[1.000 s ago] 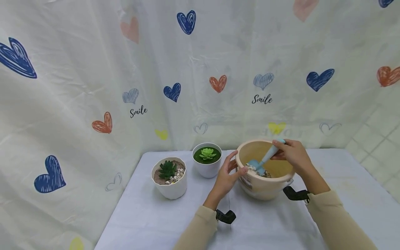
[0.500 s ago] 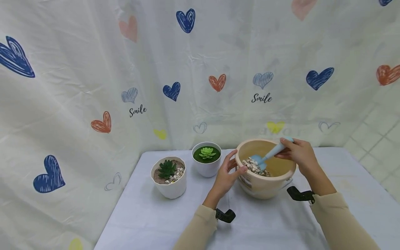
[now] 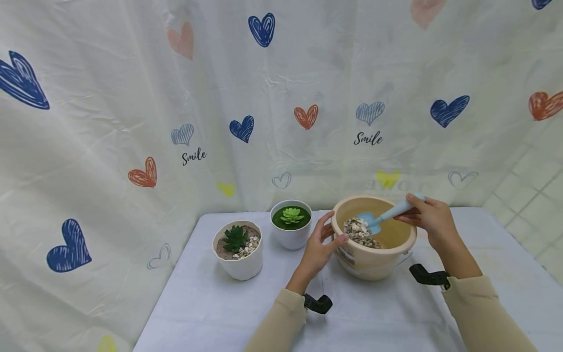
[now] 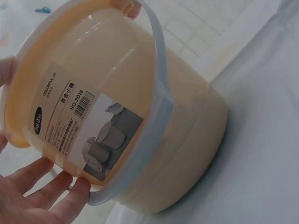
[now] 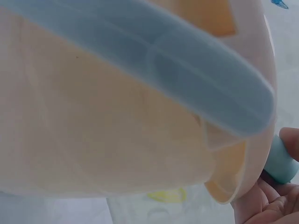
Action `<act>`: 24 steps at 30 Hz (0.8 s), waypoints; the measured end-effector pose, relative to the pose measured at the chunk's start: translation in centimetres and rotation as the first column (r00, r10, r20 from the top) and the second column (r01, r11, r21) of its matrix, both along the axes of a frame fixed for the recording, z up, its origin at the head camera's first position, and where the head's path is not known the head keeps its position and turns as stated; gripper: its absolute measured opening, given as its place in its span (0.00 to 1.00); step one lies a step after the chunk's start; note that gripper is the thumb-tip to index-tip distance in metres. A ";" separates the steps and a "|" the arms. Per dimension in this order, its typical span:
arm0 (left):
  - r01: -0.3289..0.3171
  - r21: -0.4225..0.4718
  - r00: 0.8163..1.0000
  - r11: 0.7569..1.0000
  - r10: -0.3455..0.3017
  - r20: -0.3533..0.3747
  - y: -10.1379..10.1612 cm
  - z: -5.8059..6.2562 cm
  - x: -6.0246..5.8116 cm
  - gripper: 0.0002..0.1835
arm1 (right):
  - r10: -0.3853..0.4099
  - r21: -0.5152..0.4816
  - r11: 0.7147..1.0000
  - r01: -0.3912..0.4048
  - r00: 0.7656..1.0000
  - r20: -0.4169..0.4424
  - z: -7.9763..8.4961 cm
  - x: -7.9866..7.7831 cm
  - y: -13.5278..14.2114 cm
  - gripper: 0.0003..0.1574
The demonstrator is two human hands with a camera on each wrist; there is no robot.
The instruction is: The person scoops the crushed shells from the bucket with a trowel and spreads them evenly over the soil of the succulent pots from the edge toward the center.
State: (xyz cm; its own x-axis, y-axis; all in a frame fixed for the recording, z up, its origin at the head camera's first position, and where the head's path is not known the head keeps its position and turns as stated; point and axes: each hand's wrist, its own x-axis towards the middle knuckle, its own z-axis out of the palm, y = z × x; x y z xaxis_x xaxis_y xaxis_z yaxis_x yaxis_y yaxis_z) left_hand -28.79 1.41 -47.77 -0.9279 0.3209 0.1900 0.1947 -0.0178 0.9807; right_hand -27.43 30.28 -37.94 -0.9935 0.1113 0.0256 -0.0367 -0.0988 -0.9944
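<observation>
In the head view a cream bucket [image 3: 371, 264] stands on the table, and small pale pebbles [image 3: 360, 232] lie inside it. My right hand [image 3: 433, 220] grips the handle of a light blue hand shovel [image 3: 396, 210], its blade down among the pebbles. My left hand [image 3: 317, 247] holds the bucket's left side, thumb at the near rim and fingers spread along the wall. The left wrist view shows these fingers [image 4: 49, 189] against the bucket wall beside a printed label [image 4: 86, 121]. In the right wrist view the bucket's blue carrying handle [image 5: 154, 56] crosses close in front; the pebbles are hidden there.
Left of the bucket stand a white pot [image 3: 290, 239] with a light green succulent and another white pot [image 3: 242, 269] with a dark green succulent and pebbles. A white cloth covers the table [image 3: 211, 313]. Behind hangs a heart-printed curtain [image 3: 325, 63].
My right hand has moved to the right with the shovel, drawing the blade from the near left rim toward the bucket's middle. More pebbles show. My left hand has stayed on the bucket.
</observation>
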 end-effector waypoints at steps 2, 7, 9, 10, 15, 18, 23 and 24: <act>0.000 -0.001 1.000 1.000 0.000 0.000 0.0 0.0 0.0 0.40 | 0.004 -0.014 1.000 -0.004 1.000 -0.003 -0.1 0.0 0.1 0.13; 0.001 -0.007 1.000 1.000 -0.001 0.009 0.0 -0.1 0.1 0.39 | 0.013 -0.035 0.999 -0.014 1.000 -0.021 -0.4 0.0 0.3 0.12; 0.001 -0.008 1.000 1.000 -0.001 0.009 0.0 -0.1 0.0 0.39 | 0.013 -0.037 0.999 -0.014 1.000 -0.026 -0.5 0.0 0.4 0.15; 0.000 -0.008 1.000 1.000 0.000 0.009 0.0 -0.1 0.0 0.39 | 0.011 -0.040 0.999 -0.012 1.000 -0.027 -0.5 0.1 0.3 0.15; 0.001 -0.009 1.000 1.000 -0.001 0.011 -0.1 0.0 -0.1 0.40 | -0.001 -0.082 0.997 -0.002 0.999 -0.037 -0.5 0.2 0.3 0.19; -0.001 -0.012 1.000 1.000 0.001 0.016 0.0 0.0 0.0 0.40 | -0.012 -0.114 0.994 0.007 0.999 -0.044 -0.5 0.3 0.3 0.19; -0.005 -0.006 1.000 1.000 0.005 0.015 0.1 0.1 0.1 0.40 | -0.019 -0.165 0.986 0.011 0.999 -0.049 -0.6 0.5 0.5 0.16; -0.004 -0.004 1.000 1.000 0.004 0.015 0.1 0.1 0.1 0.40 | -0.020 -0.174 0.985 0.011 0.999 -0.051 -0.6 0.5 0.5 0.16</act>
State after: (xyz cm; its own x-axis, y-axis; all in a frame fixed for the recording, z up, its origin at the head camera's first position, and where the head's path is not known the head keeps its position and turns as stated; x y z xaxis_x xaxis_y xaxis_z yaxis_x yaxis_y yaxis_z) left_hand -28.72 1.49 -47.64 -0.9321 0.3175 0.1745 0.1798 -0.0128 0.9836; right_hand -26.89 30.77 -38.49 -0.9894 0.1337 0.0562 -0.0907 -0.2686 -0.9590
